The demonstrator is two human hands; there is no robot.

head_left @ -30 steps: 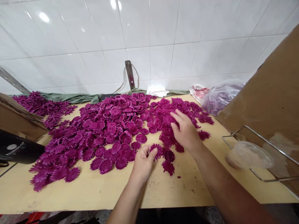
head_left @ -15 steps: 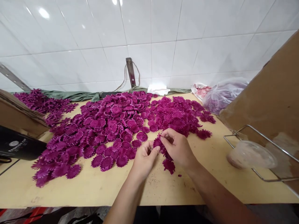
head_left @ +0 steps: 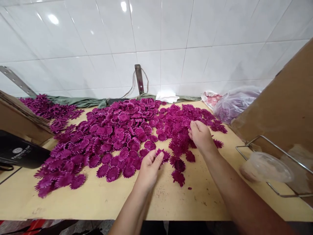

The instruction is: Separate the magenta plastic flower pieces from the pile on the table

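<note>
A magenta fringed flower disc is pinched between the thumb and fingers of my left hand, just above the table. My right hand reaches over the looser pile of magenta flower pieces on the right. Its fingertips are pressed together, with magenta at their tips; whether that is a held piece or the pile behind is unclear. Between my hands and toward me lie a few darker pieces. Left of my left hand spreads a large heap of thicker, layered flower discs.
At the back left lies a pile of spiky magenta pieces. A black cup and a cardboard box stand left. On the right are a clear plastic container, a wire frame, a cardboard panel and a plastic bag.
My right hand has left my left hand and moved right and away from me to the loose pile. My left hand stays nearly in place with the flower disc. The view has shifted slightly.
</note>
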